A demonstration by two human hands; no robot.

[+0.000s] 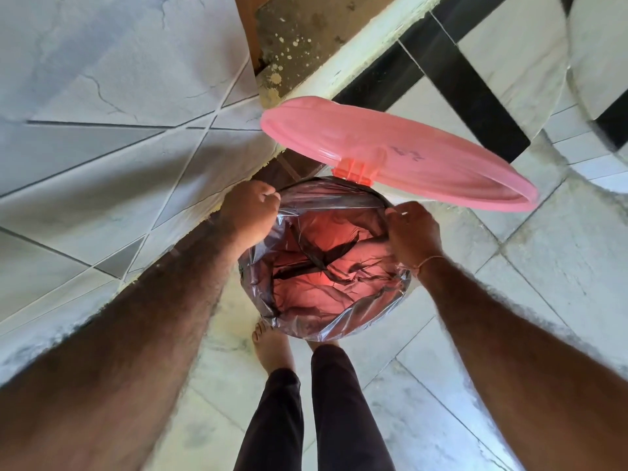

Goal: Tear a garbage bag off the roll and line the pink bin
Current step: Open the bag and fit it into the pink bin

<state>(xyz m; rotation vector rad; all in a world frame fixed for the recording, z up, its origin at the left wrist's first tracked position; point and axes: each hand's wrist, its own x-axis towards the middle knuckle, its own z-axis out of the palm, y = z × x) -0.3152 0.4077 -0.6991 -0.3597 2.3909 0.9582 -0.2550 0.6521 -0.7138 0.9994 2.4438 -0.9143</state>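
The pink bin stands on the floor just ahead of my feet, its hinged pink lid [390, 151] tipped up and back. A thin dark see-through garbage bag [326, 266] sits inside it, its mouth folded over the rim all round, so the bin's wall shows only as a pink glow through the film. My left hand [249, 212] pinches the bag's edge at the far left of the rim. My right hand [413, 232] pinches the edge at the far right of the rim. The roll is not in view.
A tiled wall [102, 147] rises close on the left of the bin. A doorframe and a white sill [339, 59] lie behind the lid. My bare foot [272, 345] and dark trouser legs stand right below the bin on the marble floor [475, 334].
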